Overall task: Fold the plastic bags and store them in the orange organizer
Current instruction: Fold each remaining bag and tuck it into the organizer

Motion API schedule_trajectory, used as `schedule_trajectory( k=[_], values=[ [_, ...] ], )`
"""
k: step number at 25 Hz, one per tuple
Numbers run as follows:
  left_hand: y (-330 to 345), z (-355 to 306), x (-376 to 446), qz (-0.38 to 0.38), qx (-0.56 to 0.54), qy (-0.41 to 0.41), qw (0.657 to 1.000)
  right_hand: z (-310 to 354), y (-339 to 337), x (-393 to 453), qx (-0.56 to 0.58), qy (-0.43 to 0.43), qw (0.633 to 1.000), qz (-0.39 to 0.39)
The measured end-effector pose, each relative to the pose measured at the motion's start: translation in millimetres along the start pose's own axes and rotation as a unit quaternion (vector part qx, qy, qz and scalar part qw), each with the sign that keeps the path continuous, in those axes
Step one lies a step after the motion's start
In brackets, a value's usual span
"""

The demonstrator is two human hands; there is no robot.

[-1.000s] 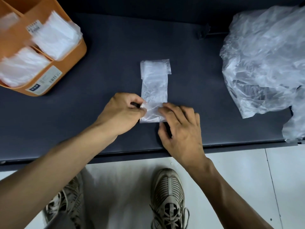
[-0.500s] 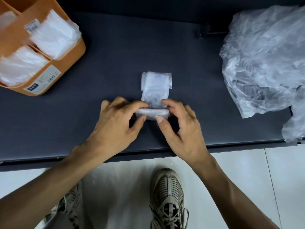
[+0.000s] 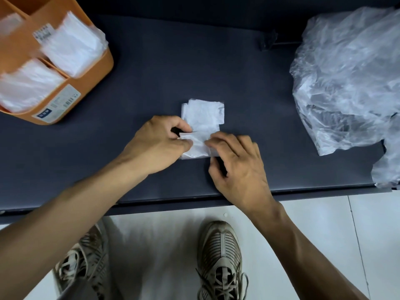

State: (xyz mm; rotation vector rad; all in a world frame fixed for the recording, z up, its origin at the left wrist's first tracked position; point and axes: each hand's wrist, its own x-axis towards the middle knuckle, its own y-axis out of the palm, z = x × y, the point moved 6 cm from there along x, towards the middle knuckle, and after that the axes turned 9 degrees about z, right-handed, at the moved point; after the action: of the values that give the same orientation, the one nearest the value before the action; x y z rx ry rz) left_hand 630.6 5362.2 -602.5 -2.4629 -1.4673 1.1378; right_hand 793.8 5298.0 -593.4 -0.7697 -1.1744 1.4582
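One translucent white bag (image 3: 202, 124), folded into a small strip, lay on the surface (image 3: 173, 68). The left hand (image 3: 160, 141) and right hand (image 3: 236, 161) pinched its near end. One orange organizer (image 3: 95, 68) sat far left.

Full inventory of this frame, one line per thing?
folded plastic bag: 1, translucent white, table centre, pinched by both hands
orange organizer: 1, orange, top left on the table
stacks of folded bags: 2 clearly seen, white, in organizer compartments
pile of loose plastic bags: 1, clear, right on the table
table: 1, dark grey
floor: white tiles, below
shoes: 2, grey-beige, on the floor
left hand: pinching the bag's left edge
right hand: gripping its right edge
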Motion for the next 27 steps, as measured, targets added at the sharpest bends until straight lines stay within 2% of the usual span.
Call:
schedule_trajectory(
  k=[1,2,3,4,6,8,12,14,17,19,21,22,25,27],
  values=[
    [-2.3,-4.6,-3.1,-0.030,0.044,0.040,0.998,-1.0,-1.3,-0.2,0.002,0.003,1.000,-0.015],
    [-5.8,-12.2,-9.1,-0.082,0.107,0.113,0.984,-1.4,-2.4,-0.2,0.006,0.003,1.000,-0.026],
    [-7.0,-20.8,-16.8,-0.127,0.172,0.194,0.957,-1.4,-3.4,0.3,0.011,0.001,0.999,-0.032],
    [-3.5,-25.5,-22.3,-0.138,0.234,0.258,0.927,-1.0,-4.0,0.7,0.016,-0.003,0.999,-0.034],
    [9.6,-23.9,-21.4,-0.080,0.329,0.310,0.888,0.2,-5.3,-0.2,0.024,-0.009,0.999,-0.034],
    [19.2,-19.0,-15.9,-0.028,0.365,0.310,0.878,-0.3,-8.2,-1.4,0.045,-0.003,0.998,-0.037],
    [20.8,-21.7,-18.7,-0.044,0.306,0.317,0.896,-0.7,-14.1,-2.8,0.109,0.001,0.994,-0.001],
    [15.6,-23.8,-17.3,-0.039,0.253,0.299,0.919,-0.4,-13.8,-1.7,0.126,0.002,0.992,0.015],
    [7.0,-20.8,-13.9,-0.026,0.147,0.255,0.955,-9.8,-12.0,3.4,0.208,0.064,0.976,0.000],
    [1.9,-20.6,-14.4,-0.057,0.093,0.240,0.965,-17.7,-9.7,9.1,0.265,0.105,0.958,0.006],
    [-5.7,-18.9,-11.6,-0.122,0.118,0.210,0.963,-21.4,-7.4,14.8,0.291,0.130,0.947,0.032],
    [-7.4,-16.4,-7.1,-0.127,0.147,0.180,0.964,-22.5,-6.4,17.4,0.293,0.139,0.945,0.052],
    [-1.8,-10.4,2.8,-0.058,0.180,0.128,0.974,-22.8,-4.4,22.3,0.293,0.160,0.937,0.100],
    [-1.5,-9.9,1.4,-0.041,0.104,0.129,0.985,-22.5,-7.2,20.8,0.318,0.193,0.925,0.077]
  ],
)
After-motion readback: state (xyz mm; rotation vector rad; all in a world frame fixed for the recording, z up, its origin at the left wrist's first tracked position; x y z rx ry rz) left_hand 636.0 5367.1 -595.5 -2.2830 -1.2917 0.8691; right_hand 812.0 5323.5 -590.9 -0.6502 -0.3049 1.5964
